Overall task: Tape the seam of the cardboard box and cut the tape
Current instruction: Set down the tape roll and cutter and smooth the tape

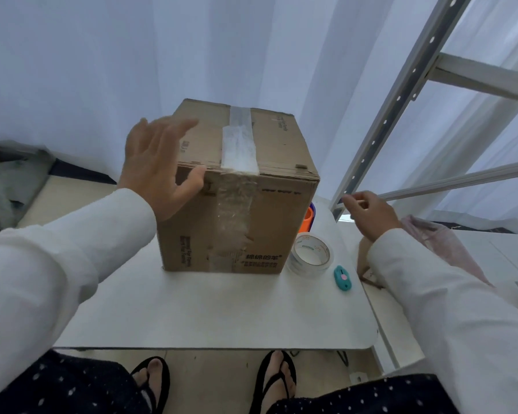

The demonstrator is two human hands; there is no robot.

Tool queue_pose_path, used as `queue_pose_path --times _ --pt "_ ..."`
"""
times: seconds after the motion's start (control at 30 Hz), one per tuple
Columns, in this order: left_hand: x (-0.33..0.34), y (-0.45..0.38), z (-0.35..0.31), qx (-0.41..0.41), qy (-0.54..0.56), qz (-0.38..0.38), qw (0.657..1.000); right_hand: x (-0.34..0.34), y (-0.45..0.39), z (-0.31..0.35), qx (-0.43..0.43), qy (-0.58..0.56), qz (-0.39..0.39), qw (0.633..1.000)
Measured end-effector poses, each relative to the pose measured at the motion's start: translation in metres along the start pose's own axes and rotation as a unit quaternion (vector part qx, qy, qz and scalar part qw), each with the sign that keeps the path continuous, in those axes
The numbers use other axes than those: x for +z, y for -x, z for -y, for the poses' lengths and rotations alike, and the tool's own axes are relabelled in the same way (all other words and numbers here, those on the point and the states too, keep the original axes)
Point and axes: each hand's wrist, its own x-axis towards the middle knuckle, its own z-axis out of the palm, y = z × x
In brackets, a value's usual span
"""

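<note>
I see the white counter (216,318) spread below me, with a pale curtain (72,55) behind it and a metal shelf frame (401,94) rising at the right. On the counter stands the cardboard box (269,210), upright, flaps down; a strip of clear tape (238,144) runs along its top seam and over the near edge down the front face. My left hand (159,171) lies flat against the box's left top corner, fingers straight and spread, thumb on the near edge, gripping nothing. My right hand (368,213) hovers off the counter's right side, well apart from the box, fingers loosely curled; I cannot tell if it pinches anything. The tape roll (310,253) sits just beside the box's right front corner. Nearest me lies the small teal cutter (342,277).
</note>
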Motion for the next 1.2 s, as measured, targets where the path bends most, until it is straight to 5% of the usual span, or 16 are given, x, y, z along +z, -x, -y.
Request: queue_pose_path --times 0.1,0.2,0.4,0.67,1.07,1.2 --pt "-0.007 0.005 0.020 -0.039 -0.003 0.001 0.999 0.005 0.006 0.043 -0.069 -0.064 -0.055 0.994" --pt "-0.007 0.010 0.029 0.007 -0.051 0.049 0.997 0.008 0.012 0.077 -0.174 -0.080 -0.100 0.976" --pt "0.014 0.007 0.008 0.118 -0.150 0.063 0.980 0.037 0.034 0.102 -0.400 0.150 -0.115 0.897" --pt "0.035 0.011 0.000 0.117 -0.201 0.049 0.971 0.086 0.038 0.075 -0.430 0.243 -0.178 0.851" --pt "0.030 0.018 0.001 0.148 -0.245 0.108 0.952 0.088 0.049 0.077 -0.406 0.274 -0.139 0.861" --pt "0.016 0.012 0.015 0.103 -0.163 0.067 0.979 0.070 0.049 0.083 -0.410 0.218 -0.151 0.873"
